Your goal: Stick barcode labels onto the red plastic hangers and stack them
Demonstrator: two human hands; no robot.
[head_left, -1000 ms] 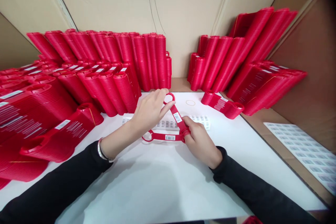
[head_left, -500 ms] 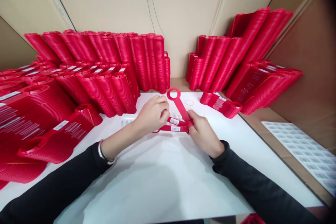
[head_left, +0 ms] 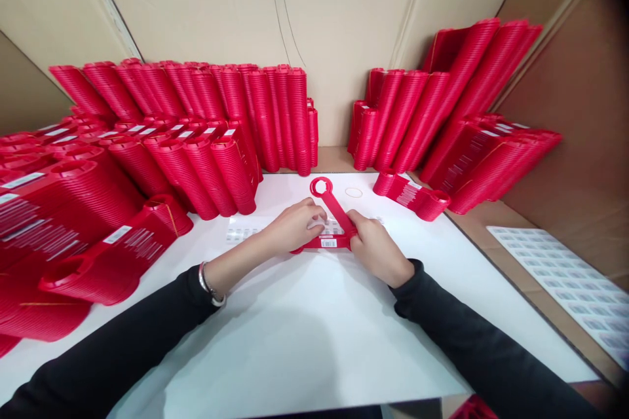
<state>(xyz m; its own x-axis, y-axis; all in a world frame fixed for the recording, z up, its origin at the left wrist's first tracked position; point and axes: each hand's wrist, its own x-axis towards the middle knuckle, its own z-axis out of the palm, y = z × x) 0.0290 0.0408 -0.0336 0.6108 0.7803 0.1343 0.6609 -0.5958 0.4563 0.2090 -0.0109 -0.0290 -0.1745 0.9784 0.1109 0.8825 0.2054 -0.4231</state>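
Note:
My right hand (head_left: 377, 245) is closed round the near ends of several flat red plastic pieces with ring ends. One red ring-ended piece (head_left: 335, 209) fans out away from me, its open ring at the far end. Below it, a red piece with a white barcode label (head_left: 328, 243) lies crosswise, its left end partly behind my other hand. My left hand (head_left: 297, 226) hovers beside these pieces with fingers bent and a gap between thumb and forefinger; nothing shows in it. Under it, a clear sheet of small printed labels (head_left: 240, 229) lies on the white tabletop (head_left: 255, 340).
Tall stacks of red pieces (head_left: 260, 118) fill the left and back. More stacks (head_left: 417, 118) lean at the right. A short banded bundle (head_left: 410, 194) and a loose rubber band (head_left: 354, 192) lie beyond my right hand. A label sheet (head_left: 555, 281) rests on cardboard at right.
My left hand has moved slightly right, its fingers loosening from a curl. The fanned-out piece's ring has dropped a little toward me, and the labelled pieces have drawn closer together.

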